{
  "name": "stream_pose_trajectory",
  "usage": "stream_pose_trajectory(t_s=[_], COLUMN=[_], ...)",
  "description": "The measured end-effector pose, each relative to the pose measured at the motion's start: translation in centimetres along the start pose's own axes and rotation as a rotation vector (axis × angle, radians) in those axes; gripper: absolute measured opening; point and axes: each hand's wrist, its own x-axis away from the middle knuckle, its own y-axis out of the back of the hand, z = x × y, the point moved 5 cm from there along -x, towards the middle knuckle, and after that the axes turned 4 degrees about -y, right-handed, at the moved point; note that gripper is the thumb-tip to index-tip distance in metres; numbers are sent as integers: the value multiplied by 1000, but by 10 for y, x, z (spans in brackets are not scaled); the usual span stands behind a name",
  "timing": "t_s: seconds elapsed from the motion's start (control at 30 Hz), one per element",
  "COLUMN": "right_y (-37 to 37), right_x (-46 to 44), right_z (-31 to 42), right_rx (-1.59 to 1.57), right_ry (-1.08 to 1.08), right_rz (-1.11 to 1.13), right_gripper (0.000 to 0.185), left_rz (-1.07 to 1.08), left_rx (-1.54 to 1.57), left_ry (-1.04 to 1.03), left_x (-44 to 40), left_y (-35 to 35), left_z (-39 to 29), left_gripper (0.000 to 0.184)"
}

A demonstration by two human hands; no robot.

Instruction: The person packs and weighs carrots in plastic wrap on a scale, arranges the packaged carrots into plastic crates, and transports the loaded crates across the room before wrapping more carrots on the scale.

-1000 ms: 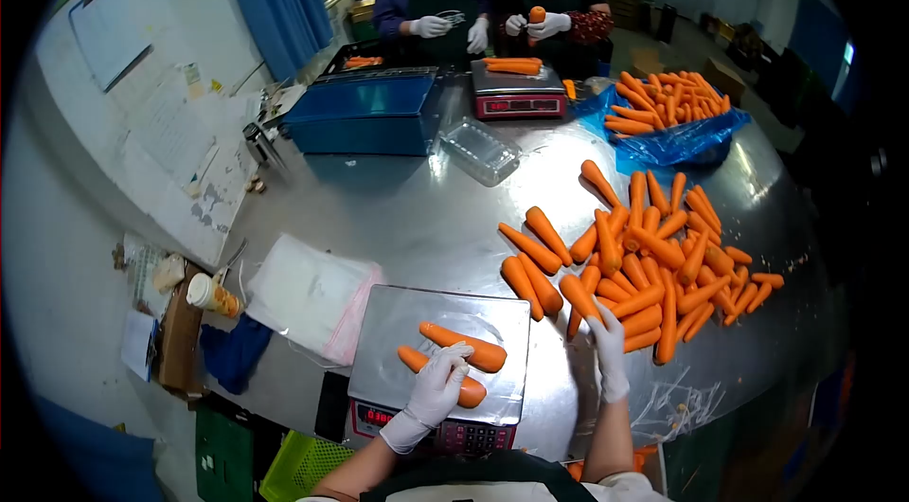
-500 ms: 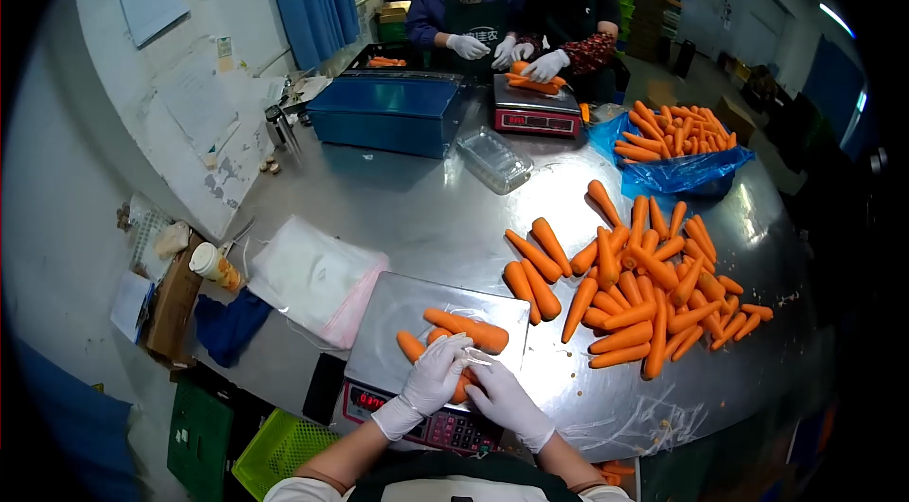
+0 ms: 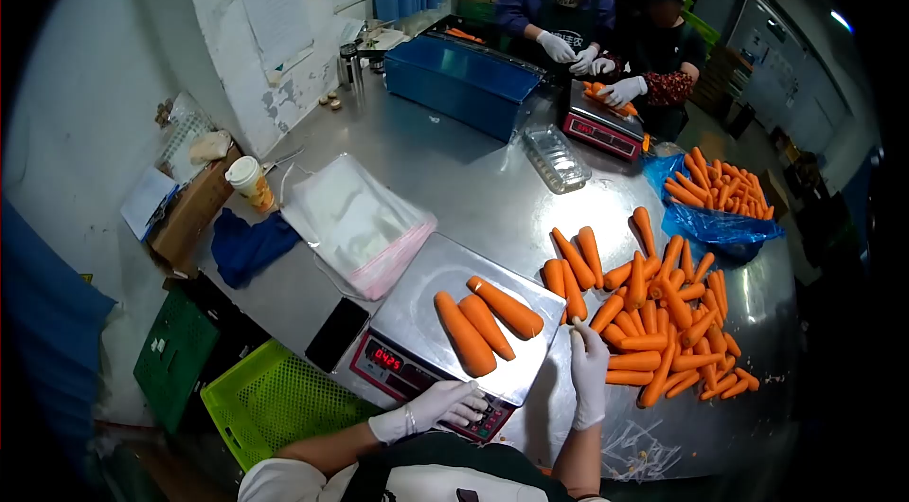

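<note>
Three carrots (image 3: 476,324) lie side by side on the metal plate of the scale (image 3: 417,313), whose red display is lit. My left hand (image 3: 443,407), in a white glove, rests empty over the scale's keypad at the front edge, fingers apart. My right hand (image 3: 587,365), also gloved, is raised just right of the plate, beside the left side of the big carrot pile (image 3: 672,331). Its fingertips are close together near a carrot end, and I cannot make out whether they hold anything.
Clear plastic bags (image 3: 355,218) lie left of the scale, near a paper cup (image 3: 250,182) and blue cloth (image 3: 248,244). Further back are a blue box (image 3: 459,85), a plastic tray (image 3: 556,159), a second scale (image 3: 603,131), two people and a blue bag of carrots (image 3: 715,225).
A third carrot now shows clearly on the plate. My left hand has moved off the carrots to the keypad; my right hand has moved from the plate towards the pile. The view has turned.
</note>
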Motion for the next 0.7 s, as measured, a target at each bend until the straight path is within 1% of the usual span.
stream_pose_trajectory(t_s=[0.03, 0.07, 0.1, 0.13, 0.17, 0.23, 0.3, 0.33, 0.37, 0.43, 0.47, 0.5, 0.57, 0.63, 0.67, 0.7], right_y=[-9, -19, -27, -33, -34, -30, -25, -22, -25, -30, -28, -29, -28, -36, -39, -43], right_x=[-6, -10, -11, -11, -7, 13, 42, 51, 63, 80, 81, 81, 73, 48, 33, 25], right_z=[-4, -9, -15, -23, -29, -37, -39, -25, -35, -30, -12, -16, -6, -3, 3, 11], right_rx=[32, 148, 263, 230, 167, 86, -75, -37, -92, -262, -294, -246, -296, -416, -471, -577], right_ry=[-55, -111, -169, -273, -306, -376, -554, -586, -644, -686, -707, -630, -588, -543, -490, -538], right_rz=[-4, 105, 211, 326, 348, 566, 785, 858, 898, 941, 990, 1059, 1036, 882, 661, 538], right_gripper=[28, 30, 33, 31, 26, 25, 25, 25, 25, 23, 22, 22, 22, 17, 17, 16], left_rz=[-15, -77, -77, -116, -155, -172, -190, -187, -184, -159, -76, 7, 46, 19, -69, -157], left_rx=[39, 21, 23, -37, -98, -172, -219, -236, -251, -271, -265, -259, -339, -320, -271, -221], left_ry=[-41, -82, -83, -121, -161, -228, -204, -188, -168, -155, -124, -97, -146, -237, -297, -358], left_x=[-9, -17, -17, -16, -14, -1, 15, 22, 26, 27, 28, 29, 32, 22, 16, 10], left_y=[-2, 0, 1, 5, 9, 28, 47, 52, 55, 59, 58, 57, 55, 54, 59, 64], left_z=[0, 0, 3, 1, -3, -4, -4, -4, -3, -2, -4, -9, -38, -70, -89, -101], left_gripper=[33, 29, 29, 27, 25, 21, 21, 21, 20, 20, 21, 21, 25, 25, 25, 25])
